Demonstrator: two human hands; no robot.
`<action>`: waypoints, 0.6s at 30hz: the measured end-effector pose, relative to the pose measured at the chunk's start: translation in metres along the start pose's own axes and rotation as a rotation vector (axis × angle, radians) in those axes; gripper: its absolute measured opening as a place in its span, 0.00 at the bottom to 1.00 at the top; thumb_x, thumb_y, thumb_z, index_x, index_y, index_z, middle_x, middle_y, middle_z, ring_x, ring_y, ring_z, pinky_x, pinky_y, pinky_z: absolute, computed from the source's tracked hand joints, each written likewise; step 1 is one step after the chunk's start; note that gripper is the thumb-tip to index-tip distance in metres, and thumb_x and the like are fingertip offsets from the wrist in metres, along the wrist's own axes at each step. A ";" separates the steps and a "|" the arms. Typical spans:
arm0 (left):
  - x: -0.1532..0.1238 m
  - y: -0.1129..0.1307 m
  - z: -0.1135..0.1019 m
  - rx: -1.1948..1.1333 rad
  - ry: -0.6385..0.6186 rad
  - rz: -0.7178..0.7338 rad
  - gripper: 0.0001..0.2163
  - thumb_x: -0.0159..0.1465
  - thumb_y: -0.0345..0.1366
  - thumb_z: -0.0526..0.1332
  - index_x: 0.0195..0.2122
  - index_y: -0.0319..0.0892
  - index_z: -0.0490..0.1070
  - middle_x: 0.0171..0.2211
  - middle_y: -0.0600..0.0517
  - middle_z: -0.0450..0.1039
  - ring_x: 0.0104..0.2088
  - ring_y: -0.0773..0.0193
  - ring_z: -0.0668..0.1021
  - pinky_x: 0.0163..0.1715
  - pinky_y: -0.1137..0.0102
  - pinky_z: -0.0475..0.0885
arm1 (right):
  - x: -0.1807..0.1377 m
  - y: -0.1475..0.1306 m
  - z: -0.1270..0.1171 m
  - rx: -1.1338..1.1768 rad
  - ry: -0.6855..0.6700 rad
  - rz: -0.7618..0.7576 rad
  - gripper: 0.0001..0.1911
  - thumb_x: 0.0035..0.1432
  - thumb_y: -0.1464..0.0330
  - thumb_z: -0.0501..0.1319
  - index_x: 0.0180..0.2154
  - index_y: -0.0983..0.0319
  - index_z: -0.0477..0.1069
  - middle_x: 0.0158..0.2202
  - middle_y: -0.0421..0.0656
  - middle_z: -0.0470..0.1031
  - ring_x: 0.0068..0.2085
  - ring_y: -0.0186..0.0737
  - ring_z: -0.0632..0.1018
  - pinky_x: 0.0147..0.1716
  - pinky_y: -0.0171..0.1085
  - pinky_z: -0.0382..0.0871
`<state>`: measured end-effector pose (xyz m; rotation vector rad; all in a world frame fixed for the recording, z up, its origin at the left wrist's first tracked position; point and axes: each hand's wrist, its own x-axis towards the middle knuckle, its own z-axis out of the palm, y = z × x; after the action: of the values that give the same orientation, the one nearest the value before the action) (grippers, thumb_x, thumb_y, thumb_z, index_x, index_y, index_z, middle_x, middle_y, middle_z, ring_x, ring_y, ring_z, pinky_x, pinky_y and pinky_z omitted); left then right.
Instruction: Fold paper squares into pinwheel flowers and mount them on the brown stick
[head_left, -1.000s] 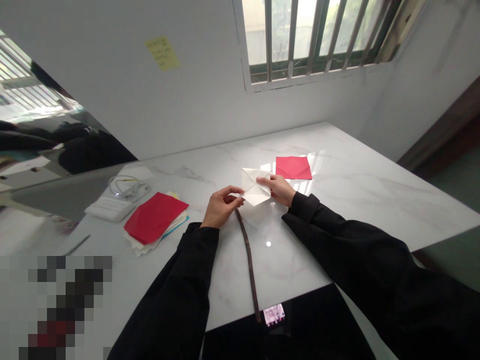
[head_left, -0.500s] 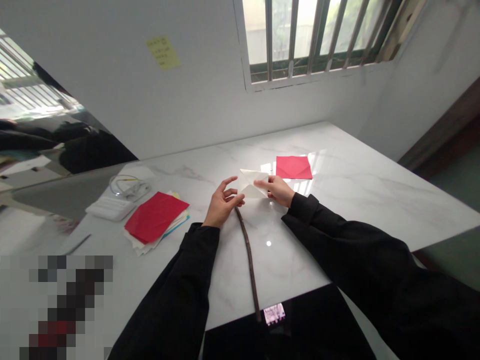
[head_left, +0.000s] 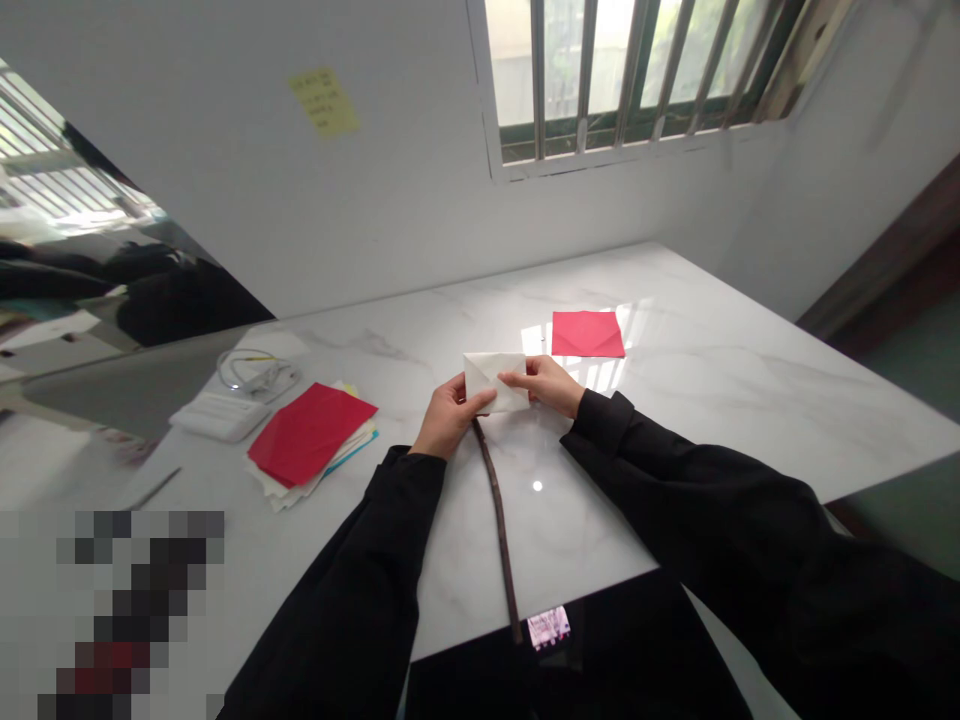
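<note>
A small white envelope (head_left: 491,372) with creased triangular flaps is held above the table between both hands. My left hand (head_left: 448,414) pinches its lower left side, thumb on the front and fingers behind. At its right side, my right hand (head_left: 551,382) grips the edge with the thumb laid across the front. Below the envelope lies a thin dark stick (head_left: 498,510), its far end close to my left hand. A red envelope (head_left: 588,334) rests flat on the table beyond my right hand.
On the left, a red sheet (head_left: 311,432) tops a stack of coloured papers. Behind it sit a white box (head_left: 217,416) and a coiled cable (head_left: 256,372). A glossy black panel (head_left: 622,650) occupies the near edge. The wall bears a yellow note (head_left: 324,102).
The white envelope has come slightly left and nearer to me. My left hand's fingers, spread before, have closed on its left side. The stick and red envelope stay put.
</note>
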<state>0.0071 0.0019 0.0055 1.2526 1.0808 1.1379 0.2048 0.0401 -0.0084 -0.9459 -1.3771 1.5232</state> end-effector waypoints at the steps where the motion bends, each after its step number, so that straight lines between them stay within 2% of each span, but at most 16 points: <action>1: 0.000 0.000 0.000 -0.015 0.004 -0.001 0.30 0.51 0.46 0.79 0.52 0.37 0.79 0.46 0.42 0.84 0.41 0.52 0.84 0.40 0.64 0.78 | 0.000 -0.001 0.001 -0.007 -0.003 -0.002 0.26 0.49 0.49 0.76 0.37 0.65 0.81 0.28 0.41 0.77 0.26 0.32 0.71 0.23 0.32 0.61; 6: 0.001 0.000 -0.001 -0.065 0.037 -0.001 0.30 0.50 0.44 0.79 0.53 0.37 0.79 0.48 0.42 0.83 0.44 0.51 0.84 0.45 0.61 0.78 | -0.002 -0.003 0.004 0.014 -0.033 -0.006 0.29 0.53 0.44 0.72 0.42 0.63 0.81 0.33 0.41 0.79 0.28 0.31 0.71 0.24 0.30 0.63; 12: 0.001 0.001 0.000 -0.044 0.056 0.000 0.30 0.50 0.45 0.78 0.52 0.37 0.79 0.46 0.43 0.83 0.42 0.52 0.83 0.42 0.64 0.77 | -0.002 -0.005 0.006 0.014 0.005 -0.008 0.30 0.54 0.42 0.70 0.39 0.63 0.81 0.33 0.42 0.79 0.28 0.32 0.71 0.23 0.30 0.64; 18: 0.002 0.002 -0.001 -0.028 0.106 0.002 0.28 0.50 0.46 0.77 0.50 0.38 0.79 0.43 0.45 0.83 0.39 0.54 0.82 0.37 0.66 0.76 | -0.006 -0.009 0.003 0.006 -0.115 0.022 0.23 0.53 0.54 0.76 0.46 0.60 0.82 0.41 0.44 0.83 0.34 0.35 0.76 0.27 0.29 0.69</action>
<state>0.0065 0.0040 0.0077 1.1827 1.1383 1.2281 0.2051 0.0338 0.0004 -0.8840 -1.4458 1.6186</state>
